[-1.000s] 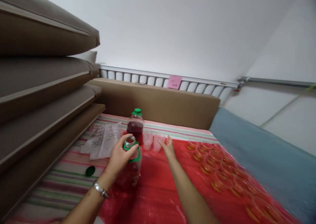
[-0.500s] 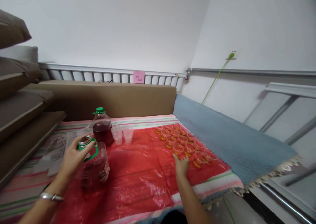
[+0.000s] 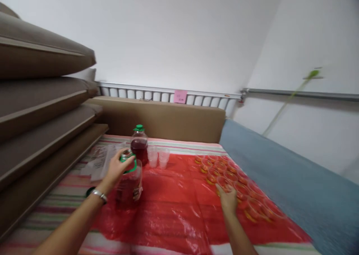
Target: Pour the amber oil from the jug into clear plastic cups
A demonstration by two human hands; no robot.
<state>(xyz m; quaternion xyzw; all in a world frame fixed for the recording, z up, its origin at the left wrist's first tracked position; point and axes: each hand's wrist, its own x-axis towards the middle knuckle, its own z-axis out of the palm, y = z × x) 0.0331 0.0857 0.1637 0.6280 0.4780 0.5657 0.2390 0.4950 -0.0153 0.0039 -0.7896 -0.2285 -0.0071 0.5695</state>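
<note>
My left hand (image 3: 116,169) is wrapped round the neck of an uncapped clear jug (image 3: 127,191) with a green handle and dark red liquid, standing on the red plastic sheet (image 3: 171,202). At the right, the fingers of my right hand (image 3: 228,199) are on the near side of a clear cup (image 3: 223,183). Around it stand several more clear cups (image 3: 254,208) in rows, with a little yellowish liquid at the bottom. Behind the held jug is a second jug (image 3: 139,146) with a green cap, beside two stacks of clear cups (image 3: 163,158).
Brown cushions (image 3: 47,90) are piled at the left. Clear plastic bags (image 3: 102,161) and a dark green cap (image 3: 90,191) lie on the striped cloth (image 3: 56,210). A brown padded board (image 3: 179,122) stands at the back, and a blue cover (image 3: 266,165) runs along the right.
The view has turned left, so everything appears further right and more of the cushions shows. Both hands keep their places, at the jug's neck and at the cup.
</note>
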